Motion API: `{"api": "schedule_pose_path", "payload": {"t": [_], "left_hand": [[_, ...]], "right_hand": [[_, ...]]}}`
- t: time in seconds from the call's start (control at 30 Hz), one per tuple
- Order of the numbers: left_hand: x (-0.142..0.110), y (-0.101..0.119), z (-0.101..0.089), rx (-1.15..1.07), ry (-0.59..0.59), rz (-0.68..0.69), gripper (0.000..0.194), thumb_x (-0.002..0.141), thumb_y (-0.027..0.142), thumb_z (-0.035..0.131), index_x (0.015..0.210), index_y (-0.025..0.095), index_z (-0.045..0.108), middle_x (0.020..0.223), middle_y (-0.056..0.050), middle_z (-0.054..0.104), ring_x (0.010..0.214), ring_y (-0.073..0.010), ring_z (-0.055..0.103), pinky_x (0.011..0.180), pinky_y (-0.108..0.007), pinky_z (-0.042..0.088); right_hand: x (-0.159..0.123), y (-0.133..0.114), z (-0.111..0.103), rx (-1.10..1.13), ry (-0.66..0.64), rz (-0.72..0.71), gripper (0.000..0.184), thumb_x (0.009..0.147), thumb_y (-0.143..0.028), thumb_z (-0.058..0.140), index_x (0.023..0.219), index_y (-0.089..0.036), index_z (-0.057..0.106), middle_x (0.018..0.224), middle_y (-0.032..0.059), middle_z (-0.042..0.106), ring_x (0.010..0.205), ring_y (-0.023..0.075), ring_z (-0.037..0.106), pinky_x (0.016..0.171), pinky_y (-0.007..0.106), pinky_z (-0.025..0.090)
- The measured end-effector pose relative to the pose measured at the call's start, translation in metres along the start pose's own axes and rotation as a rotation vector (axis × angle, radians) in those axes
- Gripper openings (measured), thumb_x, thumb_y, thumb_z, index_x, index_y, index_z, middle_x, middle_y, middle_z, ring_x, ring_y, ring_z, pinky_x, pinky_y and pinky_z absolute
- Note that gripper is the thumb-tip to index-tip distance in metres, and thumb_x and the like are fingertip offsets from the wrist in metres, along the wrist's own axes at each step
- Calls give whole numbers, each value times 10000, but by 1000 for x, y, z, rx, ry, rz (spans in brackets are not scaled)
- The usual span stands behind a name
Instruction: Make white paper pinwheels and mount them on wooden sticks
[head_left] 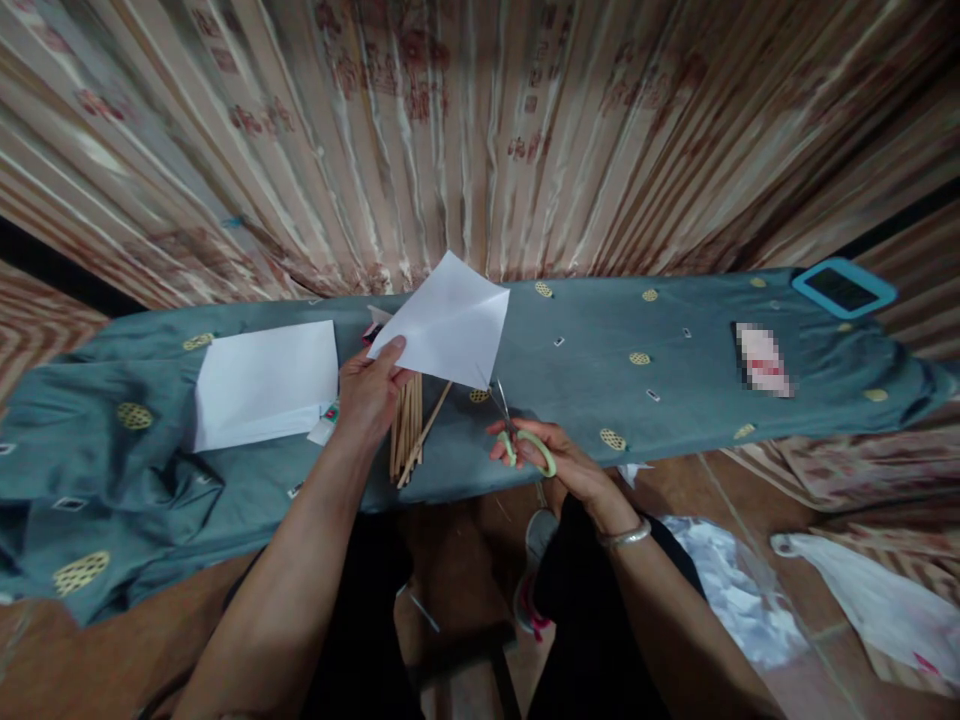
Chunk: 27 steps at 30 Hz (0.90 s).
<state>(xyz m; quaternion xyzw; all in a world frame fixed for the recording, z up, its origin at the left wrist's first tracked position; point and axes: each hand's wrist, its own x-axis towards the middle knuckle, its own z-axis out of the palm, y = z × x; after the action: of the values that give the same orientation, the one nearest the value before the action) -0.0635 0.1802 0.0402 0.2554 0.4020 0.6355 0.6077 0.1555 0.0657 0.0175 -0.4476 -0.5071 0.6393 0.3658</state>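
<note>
My left hand (379,385) pinches the left corner of a sheet of white paper (450,320), which is held up over the table in a diamond-like shape with a faint crease. In my right hand (551,455) is a pair of scissors (531,445) with light green handles, fingers through the loops. The blades are parted and point up at the lower corner of the paper; whether they touch it I cannot tell. Below the paper lies a bundle of thin wooden sticks (407,430), partly hidden by my left hand and the sheet.
A stack of white paper (266,385) lies at the left on the green patterned tablecloth (585,380). To the right are a blurred pink item (763,360) and a blue-framed device (845,288). Plastic bags (877,590) lie on the floor at right. A pleated curtain (480,140) hangs behind.
</note>
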Motion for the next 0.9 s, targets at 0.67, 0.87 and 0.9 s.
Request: {"api": "schedule_pose_path", "payload": {"t": [0.67,0.87,0.9], "left_hand": [[-4,-12,3,40,-34,-68,212,590,204,850,744,151,714,784,-44,762,874,-227,736,857,-379,600],[-6,-13,3,62,-46,-93,229,582,225,858,734,154,703,784,-38,762,854,-221,738,831,-361,605],[-6,-13,3,63,-48,-95,229,581,225,859,734,157,702,788,-39,763,866,-223,737,833,-360,603]], "right_hand": [[5,6,-4,2,9,-7,568,767,-604,692,1122,-161,665,864,42,686,717,126,570,691,277,465],[4,4,-3,-6,17,-1,556,770,-597,694,1120,-166,666,869,45,689,717,129,578,667,269,459],[4,4,-3,-8,20,1,566,763,-605,696,1118,-165,666,865,45,689,714,128,577,661,267,456]]}}
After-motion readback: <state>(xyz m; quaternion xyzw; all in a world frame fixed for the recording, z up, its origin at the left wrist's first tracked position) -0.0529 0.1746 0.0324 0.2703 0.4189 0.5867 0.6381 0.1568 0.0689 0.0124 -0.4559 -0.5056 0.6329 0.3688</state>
